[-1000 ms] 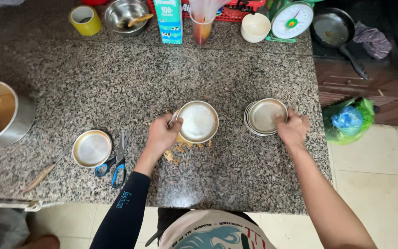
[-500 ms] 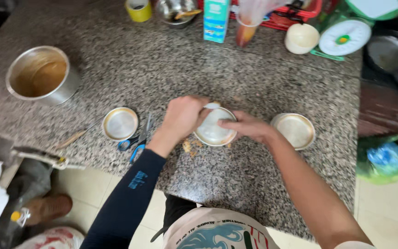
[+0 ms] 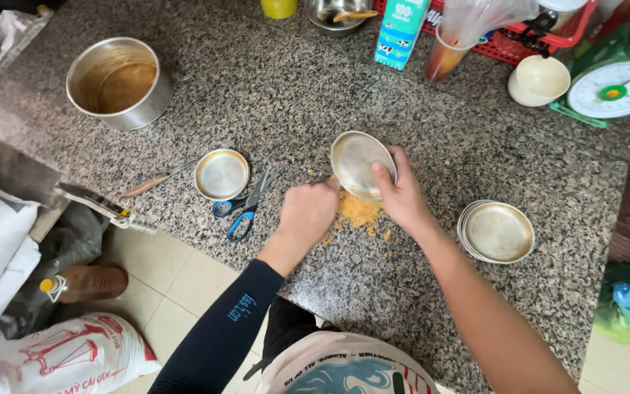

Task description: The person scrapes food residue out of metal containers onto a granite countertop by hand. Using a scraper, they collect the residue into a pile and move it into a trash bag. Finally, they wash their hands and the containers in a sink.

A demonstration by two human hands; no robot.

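Speckled grey granite tabletop carries a large round metal pot at far left, a small shallow round metal dish beside blue-handled scissors, and a wooden-handled utensil just left of that dish. Yellow-orange crumb pile lies near the front edge; a stack of shallow metal dishes sits to its right. Far edge: blue-and-white carton, cream ceramic bowl, green kitchen scale with white dial.

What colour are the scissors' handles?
Blue, on the scissors left of the left hand; head view.
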